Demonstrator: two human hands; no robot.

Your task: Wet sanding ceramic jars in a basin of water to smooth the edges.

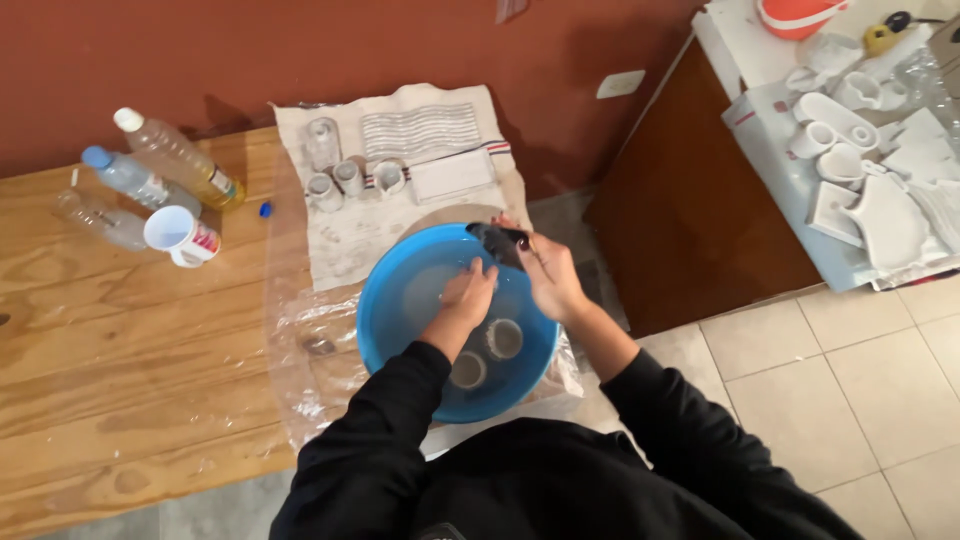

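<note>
Blue basin (pixel 385 310) on pale wooden bench (pixel 120 330), white cloth (pixel 400 215) with grey stripes and red-and-navy edge bands, black sleeves (pixel 400 400), white cup (pixel 180 235) with red print, blue-capped clear bottle (pixel 125 175), terracotta wall (pixel 350 45).

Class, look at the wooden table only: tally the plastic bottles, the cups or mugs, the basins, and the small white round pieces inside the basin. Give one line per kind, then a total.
Plastic bottles: 3
Mugs: 1
Blue basins: 1
White round pieces in the basin: 2
Total: 7
</note>
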